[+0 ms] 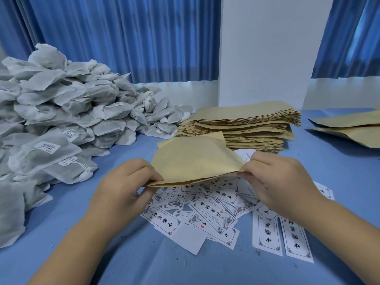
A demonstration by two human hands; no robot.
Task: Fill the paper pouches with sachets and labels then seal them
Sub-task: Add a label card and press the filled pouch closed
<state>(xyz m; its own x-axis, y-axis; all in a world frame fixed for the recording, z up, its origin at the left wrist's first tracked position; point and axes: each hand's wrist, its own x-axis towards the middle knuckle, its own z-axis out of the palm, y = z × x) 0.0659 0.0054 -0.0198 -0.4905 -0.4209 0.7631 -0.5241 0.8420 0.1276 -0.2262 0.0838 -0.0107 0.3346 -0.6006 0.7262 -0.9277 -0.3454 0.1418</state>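
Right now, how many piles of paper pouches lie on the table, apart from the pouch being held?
2. A tall stack behind the held pouch, and a small pile at the right edge, cut off by the frame; more may be hidden there.

On the left, a tall heap of sachets (61, 112) walls in the worktop (329, 171) from the near edge to the far one. Only a narrow strip of bare cloth lies between it and our left hand (125, 186). Straight ahead, a stack of pouches (253, 128) blocks the far centre, just behind the pouch (195, 161) that the left hand and our right hand (279, 182) pinch above the scattered labels (205, 210). The labels cover the cloth beneath and in front of the hands. We see a bare band between the stack and the loose pouches (349, 128) at the right edge, and bare cloth along the near edge. Curtains (123, 38) and a white wall (267, 48) close off the far side.
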